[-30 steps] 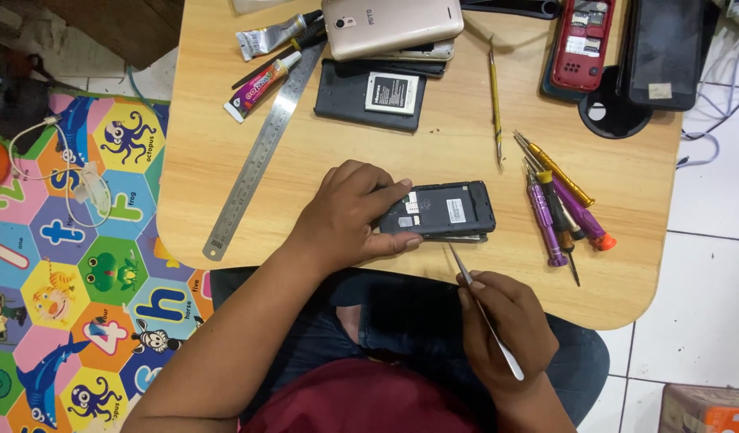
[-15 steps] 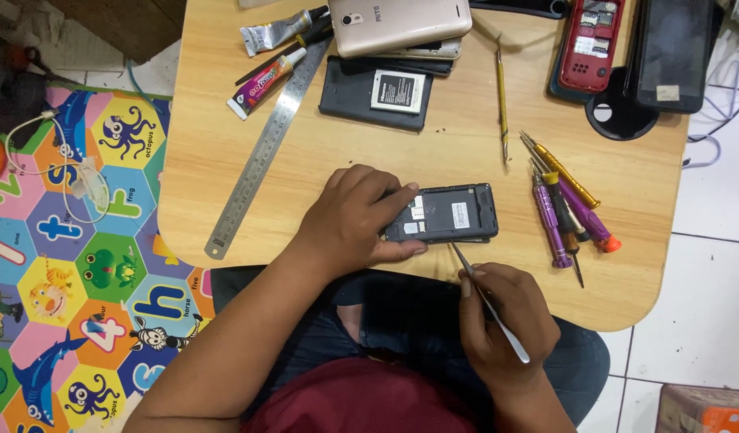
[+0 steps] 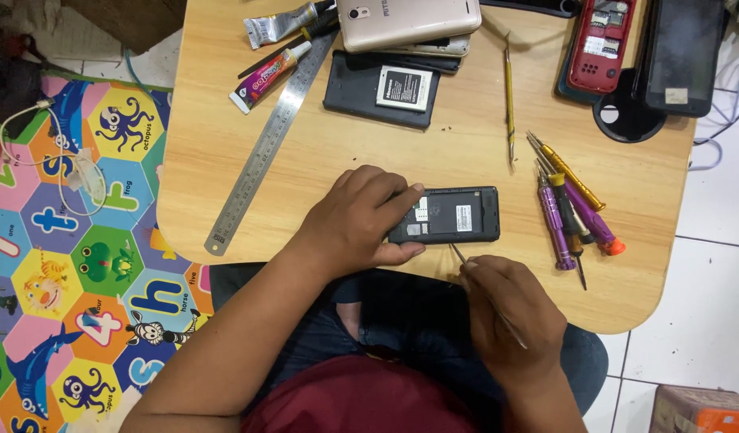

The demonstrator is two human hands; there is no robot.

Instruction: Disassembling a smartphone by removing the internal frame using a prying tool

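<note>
The wooden counter (image 3: 225,192) carries a steel ruler (image 3: 269,140) toward ten o'clock and screwdrivers (image 3: 570,208) at three. Near centre, the left hand (image 3: 361,220) clamps the opened black phone (image 3: 454,215) flat. At five o'clock, the right hand (image 3: 510,317) closes on a thin metal tool (image 3: 459,258), its tip seemingly touching the phone's lower edge.

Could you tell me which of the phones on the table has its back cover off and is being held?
The small black phone at the front edge, steadied by the left hand; the other phones lie untouched along the far edge.
</note>
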